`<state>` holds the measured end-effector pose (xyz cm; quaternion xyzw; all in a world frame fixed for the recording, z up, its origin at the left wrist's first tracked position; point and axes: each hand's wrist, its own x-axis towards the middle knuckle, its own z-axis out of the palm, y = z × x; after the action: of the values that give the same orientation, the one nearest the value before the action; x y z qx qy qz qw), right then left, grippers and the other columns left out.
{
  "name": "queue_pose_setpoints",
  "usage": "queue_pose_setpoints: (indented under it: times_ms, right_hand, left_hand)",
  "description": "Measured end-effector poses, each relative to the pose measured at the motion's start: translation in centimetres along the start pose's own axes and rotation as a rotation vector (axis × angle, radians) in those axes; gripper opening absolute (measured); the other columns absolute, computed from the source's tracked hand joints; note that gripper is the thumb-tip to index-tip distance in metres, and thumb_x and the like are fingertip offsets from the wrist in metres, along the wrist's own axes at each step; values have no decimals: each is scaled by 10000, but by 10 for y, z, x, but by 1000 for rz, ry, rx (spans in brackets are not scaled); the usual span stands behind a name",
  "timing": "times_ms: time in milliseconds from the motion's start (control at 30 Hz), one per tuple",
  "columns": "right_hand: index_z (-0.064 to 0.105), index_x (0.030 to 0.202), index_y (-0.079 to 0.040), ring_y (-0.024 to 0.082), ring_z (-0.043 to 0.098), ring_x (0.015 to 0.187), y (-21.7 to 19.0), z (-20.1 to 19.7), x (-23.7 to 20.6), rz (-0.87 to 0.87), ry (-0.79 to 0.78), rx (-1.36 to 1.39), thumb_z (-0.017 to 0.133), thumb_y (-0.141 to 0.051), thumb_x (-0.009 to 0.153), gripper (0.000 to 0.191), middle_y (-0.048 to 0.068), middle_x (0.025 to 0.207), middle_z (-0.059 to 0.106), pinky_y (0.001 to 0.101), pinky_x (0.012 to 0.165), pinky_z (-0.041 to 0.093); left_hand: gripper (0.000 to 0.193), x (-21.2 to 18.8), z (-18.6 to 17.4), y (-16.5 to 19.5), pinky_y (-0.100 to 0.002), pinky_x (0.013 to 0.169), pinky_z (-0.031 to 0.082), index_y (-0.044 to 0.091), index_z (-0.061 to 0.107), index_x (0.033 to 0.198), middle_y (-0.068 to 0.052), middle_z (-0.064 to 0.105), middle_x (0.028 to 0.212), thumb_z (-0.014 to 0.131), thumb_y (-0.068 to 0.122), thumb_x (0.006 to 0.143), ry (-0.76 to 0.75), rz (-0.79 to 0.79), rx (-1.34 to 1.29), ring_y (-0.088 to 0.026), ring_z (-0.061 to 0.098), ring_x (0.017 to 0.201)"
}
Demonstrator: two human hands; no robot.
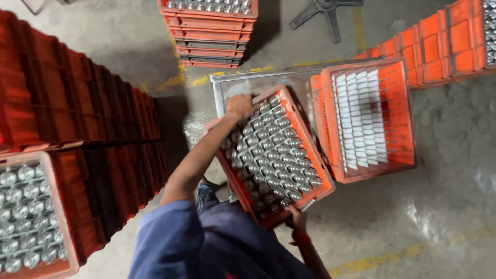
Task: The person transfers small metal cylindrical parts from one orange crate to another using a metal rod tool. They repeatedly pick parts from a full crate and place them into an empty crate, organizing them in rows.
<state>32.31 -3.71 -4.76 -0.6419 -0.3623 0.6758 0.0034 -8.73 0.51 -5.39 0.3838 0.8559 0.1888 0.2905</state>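
An orange plastic crate packed with several rows of shiny metal cylinders sits skewed over a grey metal table. My left hand grips the crate's far corner, with the arm stretched over its left side. On the near corner, my right hand, which has a red band at the wrist, holds the rim. To the right, touching it, stands another orange crate that holds only a white divider grid.
Tall stacks of orange crates fill the left. A crate of metal cylinders sits at bottom left. Another stack stands at top centre, more crates at top right. A black star-shaped base and yellow lines lie on the floor.
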Motion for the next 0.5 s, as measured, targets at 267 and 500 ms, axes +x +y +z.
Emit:
queue_pose_setpoints:
  times_ms: [267, 500]
  right_hand:
    - [691, 788, 5, 139, 563, 639, -31, 77, 7, -404, 205, 276, 780, -182, 785, 207, -1, 736, 626, 333, 574, 453]
    - [687, 777, 26, 151, 622, 642, -34, 82, 8, -397, 133, 405, 747, -129, 767, 167, 43, 752, 670, 334, 564, 502]
  left_hand:
    - [895, 90, -21, 80, -478, 924, 545, 91, 722, 1171, -188, 714, 1163, 584, 879, 770, 37, 139, 349, -352, 687, 1115]
    - [861, 100, -16, 78, -505, 896, 537, 136, 721, 1164, -201, 713, 1111, 543, 876, 762, 48, 214, 315, -380, 686, 1069]
